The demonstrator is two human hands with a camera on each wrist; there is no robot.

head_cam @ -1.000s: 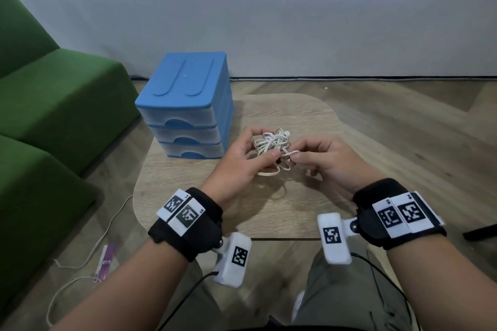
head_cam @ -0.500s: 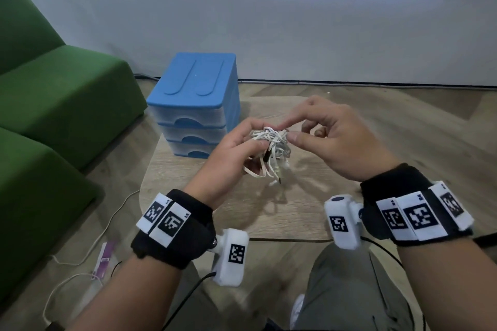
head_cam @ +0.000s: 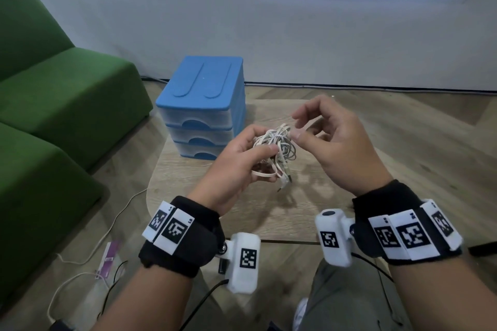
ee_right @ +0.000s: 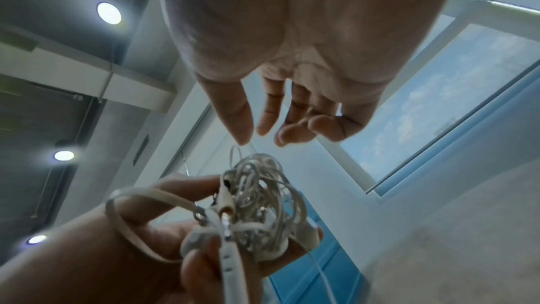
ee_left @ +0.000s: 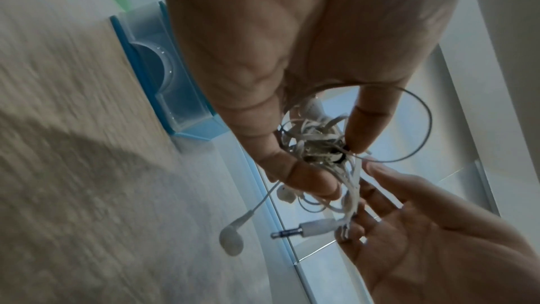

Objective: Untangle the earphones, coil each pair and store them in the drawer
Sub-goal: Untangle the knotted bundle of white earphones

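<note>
A tangled clump of white earphones (head_cam: 281, 144) hangs in the air above the small wooden table (head_cam: 269, 212). My left hand (head_cam: 262, 142) grips the clump between thumb and fingers. In the left wrist view an earbud (ee_left: 232, 239) and a jack plug (ee_left: 304, 230) dangle below the earphones (ee_left: 315, 140). My right hand (head_cam: 297, 126) hovers at the clump's top right, thumb and forefinger apart and holding nothing. Seen from the right wrist, its fingertips (ee_right: 242, 138) hang just above a loop of the earphones (ee_right: 257, 193). The blue three-drawer unit (head_cam: 200, 107) stands at the table's far left, drawers closed.
A green sofa (head_cam: 53, 105) fills the left side. On the floor by the table lie loose white cables (head_cam: 88, 258) and a purple strip (head_cam: 109, 255). My knee (head_cam: 349, 301) is at the table's near edge. A white wall with windows stands behind.
Both hands have risen off the table with the clump. My right hand has let go of the strand it pinched and spread its fingers above the tangle.
</note>
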